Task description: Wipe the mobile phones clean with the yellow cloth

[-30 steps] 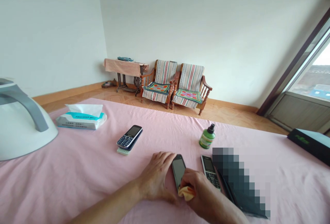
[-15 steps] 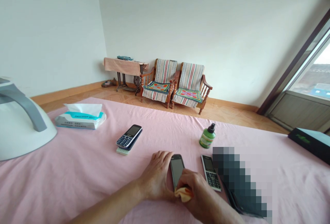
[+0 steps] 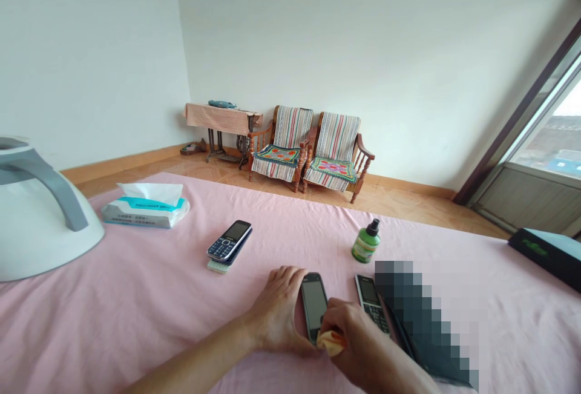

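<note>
A dark phone with a grey screen (image 3: 314,300) lies on the pink cloth (image 3: 163,333). My left hand (image 3: 279,309) grips it along its left side, fingers at the top edge and thumb at the bottom. Pinched in my right hand (image 3: 351,333) is a yellow-orange cloth (image 3: 331,342), which is at the phone's lower right corner. Just right of that hand lies a silver and black keypad phone (image 3: 372,297), partly covered by the hand. The fingertips of my right hand are partly hidden.
Stacked phones (image 3: 229,241) lie left of centre. A green spray bottle (image 3: 365,242) stands behind the keypad phone. A dark, partly pixelated object (image 3: 422,327) is at right, a black box (image 3: 544,255) farther right. Tissues (image 3: 145,209) and a white kettle-like appliance (image 3: 40,218) are at left.
My right hand and the yellow-orange cloth have shifted slightly right, covering more of the keypad phone. My left hand keeps its hold. The whole view has moved slightly.
</note>
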Motion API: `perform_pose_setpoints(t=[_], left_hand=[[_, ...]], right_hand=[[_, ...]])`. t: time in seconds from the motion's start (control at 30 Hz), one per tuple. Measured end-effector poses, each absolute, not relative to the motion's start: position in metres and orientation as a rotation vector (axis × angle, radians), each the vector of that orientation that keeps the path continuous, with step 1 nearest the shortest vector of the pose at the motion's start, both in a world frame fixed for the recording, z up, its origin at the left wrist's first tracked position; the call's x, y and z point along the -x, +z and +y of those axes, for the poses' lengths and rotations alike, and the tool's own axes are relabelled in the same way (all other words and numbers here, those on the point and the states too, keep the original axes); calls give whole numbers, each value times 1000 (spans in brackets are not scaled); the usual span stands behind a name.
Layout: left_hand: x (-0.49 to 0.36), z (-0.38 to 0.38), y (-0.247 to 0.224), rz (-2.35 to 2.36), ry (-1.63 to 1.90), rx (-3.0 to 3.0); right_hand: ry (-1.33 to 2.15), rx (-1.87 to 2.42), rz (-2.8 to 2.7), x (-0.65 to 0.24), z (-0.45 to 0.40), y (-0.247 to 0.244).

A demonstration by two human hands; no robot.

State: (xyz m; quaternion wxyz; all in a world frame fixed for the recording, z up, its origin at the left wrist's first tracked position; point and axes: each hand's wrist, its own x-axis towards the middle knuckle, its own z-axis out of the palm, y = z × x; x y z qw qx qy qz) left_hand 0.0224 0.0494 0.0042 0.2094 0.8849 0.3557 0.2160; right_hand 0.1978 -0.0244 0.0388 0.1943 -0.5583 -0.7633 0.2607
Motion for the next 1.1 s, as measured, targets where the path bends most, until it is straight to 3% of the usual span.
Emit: perform_pose_setpoints(t=[0.6,0.87,1.1], left_hand=[[-23,50,4,982,612,-2447],[-22,49,8,1008,604,-2423],[-20,50,8,1028,589,-2422]], right_hand=[[759,1501,-2156,-190,-26,42],[675,1759,-2206,-217,-28,46],[650,1521,-2148,-213,-23,41]])
